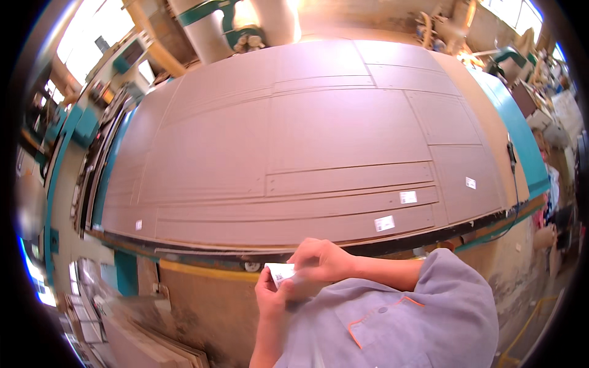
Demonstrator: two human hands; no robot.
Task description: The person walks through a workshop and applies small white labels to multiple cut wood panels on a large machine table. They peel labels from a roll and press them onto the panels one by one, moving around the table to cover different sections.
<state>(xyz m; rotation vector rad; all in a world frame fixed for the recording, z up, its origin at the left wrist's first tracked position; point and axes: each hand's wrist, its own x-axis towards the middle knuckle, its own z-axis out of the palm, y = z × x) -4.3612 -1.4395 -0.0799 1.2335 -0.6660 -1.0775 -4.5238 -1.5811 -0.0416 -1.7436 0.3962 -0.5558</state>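
Note:
My left hand [271,295] is closed on a white label [279,273] with a printed code, held near my body in front of the table edge. My right hand [324,260] has its fingers curled in a pinch at the label's right edge; its fingertips are partly hidden and slightly blurred. Beyond my hands lies a large brown-grey panel [215,144] cut into rectangular pieces by straight grooves. Similar white labels are stuck on several pieces: one label [384,223] near the front edge, another label [408,197] just behind it, a third label [470,183] farther right, and a small label [138,225] at the front left.
The panel rests on a machine table with a teal side [512,122]. A black tool [511,153] with a cable lies along its right edge. Large white bags [273,27] with green parts stand at the back. Stacked boards [153,343] lean at the lower left.

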